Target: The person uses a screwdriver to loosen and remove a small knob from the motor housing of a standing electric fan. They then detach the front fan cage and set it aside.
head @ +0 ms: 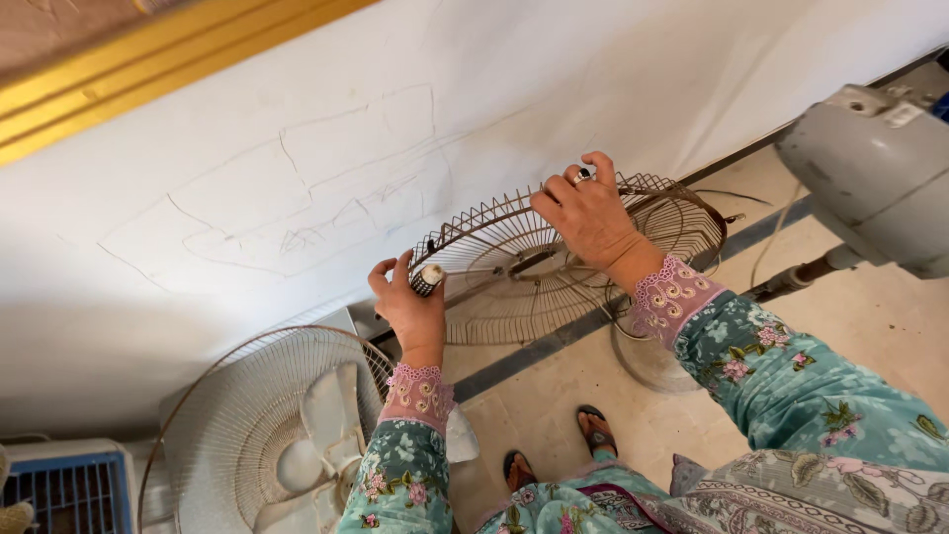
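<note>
Fan guard at frame centre was gripped at its upper rim by the right hand, with the left hand clasping a small cap at its left edge.

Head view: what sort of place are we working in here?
Probably a home room or storeroom: a cracked white wall, a tiled floor, and a taken-apart pedestal fan, its wire guard held in both hands, blades leaning nearby.
</note>
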